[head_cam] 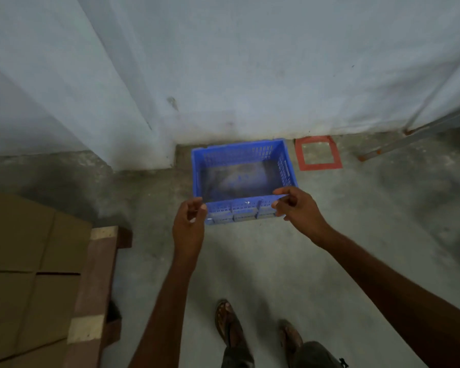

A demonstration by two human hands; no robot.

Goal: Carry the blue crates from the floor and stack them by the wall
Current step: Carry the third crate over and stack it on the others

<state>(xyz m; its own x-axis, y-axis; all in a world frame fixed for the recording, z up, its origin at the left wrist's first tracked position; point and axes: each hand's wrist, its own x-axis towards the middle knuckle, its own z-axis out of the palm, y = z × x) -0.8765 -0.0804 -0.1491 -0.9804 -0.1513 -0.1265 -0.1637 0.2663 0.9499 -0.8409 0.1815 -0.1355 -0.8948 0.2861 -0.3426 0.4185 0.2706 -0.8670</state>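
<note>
A single blue crate (241,179) with slotted sides sits empty on the concrete floor, its far side against the wall (250,75). Both my hands are at its near rim. My right hand (296,205) pinches the rim at the near right corner, thumb above and fingers below. My left hand (189,221) hangs at the near left corner with loosely curled fingers. Its fingertips just reach the corner without closing round it.
A wall pillar (112,102) juts out just left of the crate. Flattened cardboard (24,261) lies on a wooden pallet (96,282) at the lower left. A red tape square (318,153) marks the floor right of the crate, beside a metal frame (409,134). My sandalled feet (229,325) stand behind.
</note>
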